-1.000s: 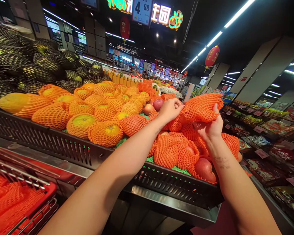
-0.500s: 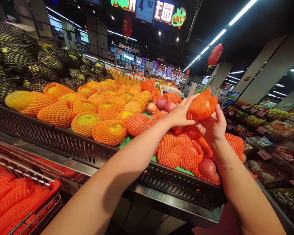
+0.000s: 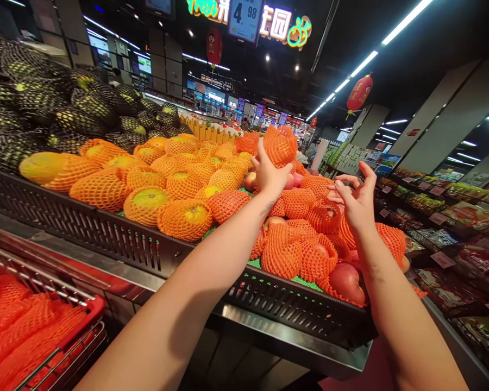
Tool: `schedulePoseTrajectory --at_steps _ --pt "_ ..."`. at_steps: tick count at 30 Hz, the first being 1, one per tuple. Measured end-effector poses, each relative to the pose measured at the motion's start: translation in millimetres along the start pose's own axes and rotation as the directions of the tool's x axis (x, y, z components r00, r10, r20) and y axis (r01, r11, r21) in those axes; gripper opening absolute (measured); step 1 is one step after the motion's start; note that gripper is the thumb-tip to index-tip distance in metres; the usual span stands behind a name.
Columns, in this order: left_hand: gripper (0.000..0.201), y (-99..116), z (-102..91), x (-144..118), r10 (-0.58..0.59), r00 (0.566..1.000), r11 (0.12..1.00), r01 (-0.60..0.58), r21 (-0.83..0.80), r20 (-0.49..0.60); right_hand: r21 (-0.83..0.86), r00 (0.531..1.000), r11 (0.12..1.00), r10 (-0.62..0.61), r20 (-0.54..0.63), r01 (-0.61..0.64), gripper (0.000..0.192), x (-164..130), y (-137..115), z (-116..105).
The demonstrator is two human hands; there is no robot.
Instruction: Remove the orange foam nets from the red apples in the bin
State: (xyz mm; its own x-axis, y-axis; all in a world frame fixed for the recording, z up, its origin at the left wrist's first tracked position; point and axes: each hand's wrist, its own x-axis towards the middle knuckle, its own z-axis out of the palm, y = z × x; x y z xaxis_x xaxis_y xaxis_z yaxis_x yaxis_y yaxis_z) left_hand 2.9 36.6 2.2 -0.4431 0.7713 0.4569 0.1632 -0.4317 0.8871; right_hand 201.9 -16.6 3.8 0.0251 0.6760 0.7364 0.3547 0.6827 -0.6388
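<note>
My left hand [image 3: 270, 172] is wrapped round an apple in an orange foam net [image 3: 280, 145], lifted above the display. Its fingers are partly hidden behind the net. Apart from it, on the right, my right hand [image 3: 355, 201] is raised with fingers spread and nothing in them. Below both hands lies a heap of apples in orange foam nets [image 3: 282, 251]. One bare-sided red apple [image 3: 348, 283] shows at the front corner of the black slatted crate [image 3: 293, 309]. A few pinkish apples [image 3: 296, 180] peek out behind my left hand.
Yellow melons in foam nets [image 3: 186, 219] fill the crate's middle, with dark netted squashes [image 3: 92, 106] piled at far left. A red shopping basket [image 3: 95, 309] holding orange-red netting stands lower left. Packaged goods on shelves [image 3: 444, 233] line the right side.
My left hand has carried the netted apple left, away from my right hand. My right hand, which was close under the apple, is now apart from it with its fingers spread.
</note>
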Motion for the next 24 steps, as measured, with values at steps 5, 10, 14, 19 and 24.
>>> schedulePoseTrajectory --at_steps 5,10,14,19,24 --pt "0.093 -6 -9.2 5 -0.170 0.983 0.903 0.128 0.411 0.067 -0.025 1.000 1.000 0.012 0.019 -0.012 0.081 -2 -2 2" --pt "0.094 -12 -5.5 5 -0.273 0.941 0.743 0.074 0.665 0.200 -0.058 0.999 0.998 0.001 0.032 0.001 0.072 -5 -11 5" --pt "0.110 -15 -0.7 8 -0.301 0.938 0.662 0.076 0.745 0.172 -0.112 0.998 0.994 -0.009 0.061 0.015 0.066 -7 -13 5" --pt "0.123 -20 4.4 5 -0.222 0.974 0.647 0.116 0.753 0.041 -0.282 0.990 0.950 -0.115 0.081 0.134 0.060 -5 -11 -1" --pt "0.090 6 4.3 -7 0.126 0.990 0.719 -0.136 0.682 0.065 -0.457 0.944 0.829 -0.318 0.090 0.323 0.048 -1 -9 -11"
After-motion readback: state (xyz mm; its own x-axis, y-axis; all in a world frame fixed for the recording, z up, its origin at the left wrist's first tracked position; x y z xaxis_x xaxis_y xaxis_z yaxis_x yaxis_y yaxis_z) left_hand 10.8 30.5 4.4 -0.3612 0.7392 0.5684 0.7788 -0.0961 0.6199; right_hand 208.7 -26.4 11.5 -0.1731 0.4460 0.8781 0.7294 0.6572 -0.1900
